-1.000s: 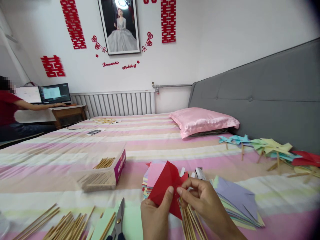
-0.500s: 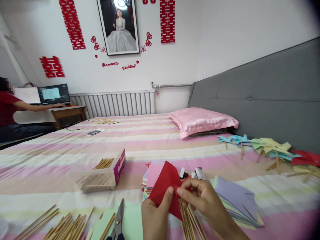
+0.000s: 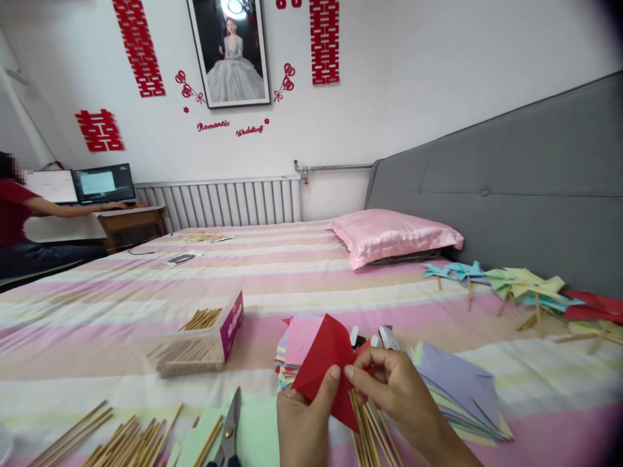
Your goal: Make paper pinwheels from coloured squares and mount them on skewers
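Both hands pinch one folded red paper piece: the left hand presses its thumb onto the paper's lower middle from the front with the other fingers hidden behind it, and the right hand nips the paper's right edge between thumb and fingertips, the two thumbs almost touching. The paper is held up just above the striped bedsheet, its pointed flap rising up and to the left of the grip. Directly behind the paper lies a stack of coloured paper squares; to the right of the right hand spreads a fan of cut pastel sheets. Under the hands a bundle of wooden sticks lies on the bed. Left of the left hand rest scissors on a pale green sheet, and farther left more loose sticks. Up and left of the grip stands a clear plastic box with sticks in it. Far to the right, finished paper pinwheels lie by the grey headboard, beyond a pink pillow. Another person sits at a desk far left.
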### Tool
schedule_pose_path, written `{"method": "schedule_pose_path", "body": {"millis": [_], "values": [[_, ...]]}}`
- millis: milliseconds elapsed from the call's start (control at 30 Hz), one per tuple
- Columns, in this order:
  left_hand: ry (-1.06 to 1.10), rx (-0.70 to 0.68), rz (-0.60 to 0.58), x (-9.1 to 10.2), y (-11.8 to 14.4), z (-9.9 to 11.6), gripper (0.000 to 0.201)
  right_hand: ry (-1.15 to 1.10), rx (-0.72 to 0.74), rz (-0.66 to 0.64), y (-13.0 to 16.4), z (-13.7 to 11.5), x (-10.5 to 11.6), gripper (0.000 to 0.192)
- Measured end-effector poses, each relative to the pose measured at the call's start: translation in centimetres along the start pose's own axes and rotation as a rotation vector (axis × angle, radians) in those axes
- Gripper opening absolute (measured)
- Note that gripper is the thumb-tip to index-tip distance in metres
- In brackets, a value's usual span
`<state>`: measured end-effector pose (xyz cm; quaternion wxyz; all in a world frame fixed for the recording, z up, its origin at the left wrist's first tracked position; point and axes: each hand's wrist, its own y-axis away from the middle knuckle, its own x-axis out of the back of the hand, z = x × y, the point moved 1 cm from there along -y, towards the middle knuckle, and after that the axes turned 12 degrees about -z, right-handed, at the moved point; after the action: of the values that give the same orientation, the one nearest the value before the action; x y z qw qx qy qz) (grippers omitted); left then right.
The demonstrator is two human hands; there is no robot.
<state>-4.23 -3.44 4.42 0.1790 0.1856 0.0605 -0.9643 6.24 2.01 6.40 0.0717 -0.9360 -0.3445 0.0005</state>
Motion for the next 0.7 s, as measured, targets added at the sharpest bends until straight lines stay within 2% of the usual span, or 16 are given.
{"method": "schedule_pose_path", "body": {"millis": [233, 367, 567, 700], "values": [[0.042, -0.007, 0.043, -0.1, -0.2, 0.1, 0.023, 0.032, 0.006, -0.001, 0.1, 0.0, -0.2, 0.024], [0.222, 0.006, 0.055, -0.4, -0.1, 0.4, 0.014, -0.018, 0.083, 0.048, 0.3, -0.1, -0.7, 0.022], [0.431, 0.032, -0.027, -1.1, 0.2, 0.5, 0.012, -0.275, 0.101, 0.071, 0.4, 0.2, -1.4, 0.062], [0.467, 0.066, -0.033, -1.2, 0.2, -0.5, 0.011, -0.37, 0.069, 0.115, 0.3, 0.5, -1.4, 0.062]]}}
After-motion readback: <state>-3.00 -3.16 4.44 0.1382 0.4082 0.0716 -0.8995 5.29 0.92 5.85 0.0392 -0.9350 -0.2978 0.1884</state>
